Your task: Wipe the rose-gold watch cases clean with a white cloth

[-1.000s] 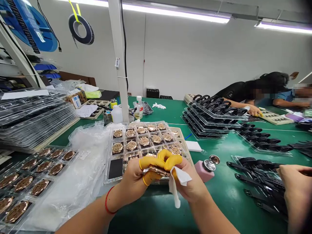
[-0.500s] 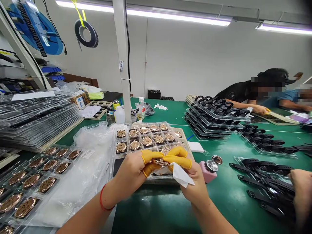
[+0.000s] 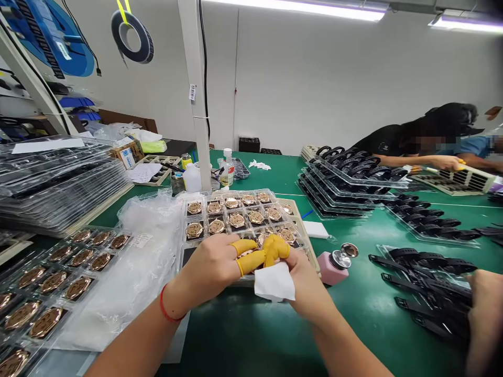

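My left hand (image 3: 214, 259), with yellow finger cots and a red cord at the wrist, is closed on a rose-gold watch case (image 3: 245, 253), mostly hidden behind the fingers. My right hand (image 3: 304, 275), also in yellow finger cots, pinches a white wipe (image 3: 275, 283) that hangs below the fingertips. Both sets of fingertips meet over the near part of a clear tray (image 3: 226, 209) bearing rows of similar watch cases. Right of this tray stands a pink pump bottle (image 3: 333, 268) with its metal lid flipped up.
A second tray of watch cases (image 3: 51, 283) lies at left beside crumpled plastic bags (image 3: 145, 262). Stacked clear trays (image 3: 58, 188) rise behind. To the right are trays of black watch straps (image 3: 353, 178). A co-worker (image 3: 416, 133) handles a beige tray; another person's hand (image 3: 487, 303) shows at right.
My hands have come closer together, and the wipe has shifted left and spread wider beneath the right fingers. The watch case is less visible. Across the table, the co-worker's beige tray has been tilted up.
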Action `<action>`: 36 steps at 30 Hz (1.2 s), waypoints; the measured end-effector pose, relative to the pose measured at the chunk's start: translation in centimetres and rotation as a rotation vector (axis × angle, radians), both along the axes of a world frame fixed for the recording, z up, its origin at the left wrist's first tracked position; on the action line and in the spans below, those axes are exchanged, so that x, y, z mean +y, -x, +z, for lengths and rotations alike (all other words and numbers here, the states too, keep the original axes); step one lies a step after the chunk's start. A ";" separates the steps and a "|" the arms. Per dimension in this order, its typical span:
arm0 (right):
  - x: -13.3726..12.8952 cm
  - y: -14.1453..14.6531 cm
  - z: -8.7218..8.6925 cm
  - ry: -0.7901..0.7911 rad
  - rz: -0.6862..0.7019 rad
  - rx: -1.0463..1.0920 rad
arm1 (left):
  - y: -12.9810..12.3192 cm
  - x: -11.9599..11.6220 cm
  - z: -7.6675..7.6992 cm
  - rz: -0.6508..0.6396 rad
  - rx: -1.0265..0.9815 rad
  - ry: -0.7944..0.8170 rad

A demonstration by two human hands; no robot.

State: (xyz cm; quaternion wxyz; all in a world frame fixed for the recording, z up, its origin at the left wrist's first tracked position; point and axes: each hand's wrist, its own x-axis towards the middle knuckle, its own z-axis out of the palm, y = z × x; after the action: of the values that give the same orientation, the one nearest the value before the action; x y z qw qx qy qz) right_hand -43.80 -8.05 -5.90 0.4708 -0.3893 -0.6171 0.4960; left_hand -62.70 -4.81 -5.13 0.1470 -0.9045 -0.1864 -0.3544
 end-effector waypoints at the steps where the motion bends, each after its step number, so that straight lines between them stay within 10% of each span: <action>1: -0.1 -0.1 0.0 -0.060 -0.046 -0.066 | 0.1 0.2 -0.2 -0.008 0.000 -0.018; 16: -0.5 -1.4 0.6 -0.146 0.291 0.185 | -1.2 -0.2 -1.6 -0.555 -0.469 0.551; 24: -1.0 -0.7 -0.4 -0.493 -0.037 0.143 | -2.9 -2.5 -1.8 -0.296 -0.714 0.819; 29: -0.7 -1.0 -0.5 -0.717 -0.240 -0.142 | -1.9 -3.0 -0.8 0.079 -0.362 0.497; 36: -0.1 0.0 -0.7 -0.173 0.003 0.241 | -1.5 -2.9 -0.5 0.007 -0.365 0.347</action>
State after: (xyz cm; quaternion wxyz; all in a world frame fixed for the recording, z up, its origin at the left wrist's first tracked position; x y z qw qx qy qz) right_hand -43.80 -8.15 -6.63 0.5727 -0.2839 -0.5970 0.4848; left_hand -61.15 -7.67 -5.59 -0.0451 -0.8364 -0.2712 -0.4741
